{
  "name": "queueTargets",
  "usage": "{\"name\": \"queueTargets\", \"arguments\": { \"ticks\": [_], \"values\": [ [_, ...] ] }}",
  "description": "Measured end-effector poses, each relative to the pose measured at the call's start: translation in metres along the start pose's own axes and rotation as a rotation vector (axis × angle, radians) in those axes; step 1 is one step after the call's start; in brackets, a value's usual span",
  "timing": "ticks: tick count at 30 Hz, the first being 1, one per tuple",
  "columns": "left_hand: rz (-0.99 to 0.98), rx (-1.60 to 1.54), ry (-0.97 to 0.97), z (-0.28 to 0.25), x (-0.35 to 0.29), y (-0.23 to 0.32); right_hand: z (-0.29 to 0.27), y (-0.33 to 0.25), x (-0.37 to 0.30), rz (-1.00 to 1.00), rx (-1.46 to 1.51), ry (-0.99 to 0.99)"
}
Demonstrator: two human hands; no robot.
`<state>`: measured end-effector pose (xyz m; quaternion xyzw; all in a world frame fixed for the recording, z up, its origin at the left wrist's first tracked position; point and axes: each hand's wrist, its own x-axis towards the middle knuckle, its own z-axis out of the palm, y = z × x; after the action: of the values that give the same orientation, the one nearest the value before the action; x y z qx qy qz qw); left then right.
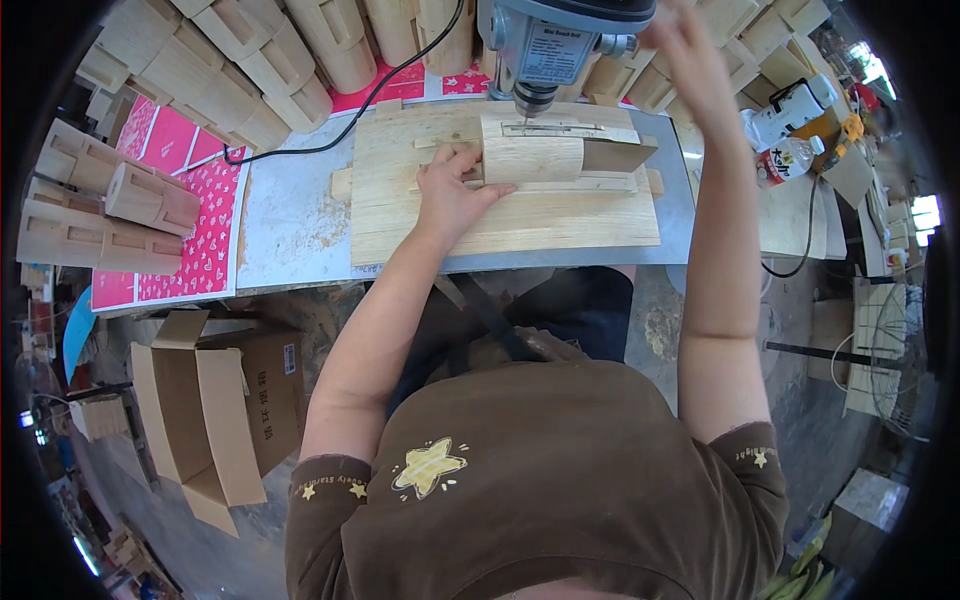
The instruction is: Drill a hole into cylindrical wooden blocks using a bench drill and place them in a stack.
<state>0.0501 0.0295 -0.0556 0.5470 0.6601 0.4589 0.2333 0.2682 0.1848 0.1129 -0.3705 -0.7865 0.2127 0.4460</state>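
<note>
The left hand [453,192] held the left end of a curved wooden piece [535,160], its fingers curled in at that end and its thumb stretched away from them along the near lower edge. The right hand [682,38] was raised at the right side of a blue-grey bench drill [550,45], close to a silver knob [617,45]. It was blurred, its fingers partly bent, and whether they were closed on anything could not be told.

The curved piece sat under the drill chuck [535,97], on a pale wooden board [560,228] laid flat on the counter [290,230]. A thin bit [527,121] pointed down at the slotted far side of the piece; whether it touched the wood was unclear. A flat brownish panel [620,155] stood on edge just beside the piece's right end.

To the left, pale wooden cylinders [150,200] with recessed windows lay on a pink patterned sheet [213,215], and more were stacked behind. A black cable [398,72] curved across the counter's far left. An open cardboard box [225,425] rested on the floor, left of the person.
</note>
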Motion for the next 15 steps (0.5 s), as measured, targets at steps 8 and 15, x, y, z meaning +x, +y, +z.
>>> {"name": "queueTargets", "arguments": {
  "ticks": [8, 15],
  "values": [
    [0.295, -0.034, 0.012, -0.07, -0.01, 0.0, 0.03, 0.02, -0.114, 0.269, -0.023, -0.598],
    [0.031, -0.292, 0.059, -0.225, -0.031, -0.005, 0.011, 0.022, -0.144, 0.226, 0.036, -0.489]
  ]
}}
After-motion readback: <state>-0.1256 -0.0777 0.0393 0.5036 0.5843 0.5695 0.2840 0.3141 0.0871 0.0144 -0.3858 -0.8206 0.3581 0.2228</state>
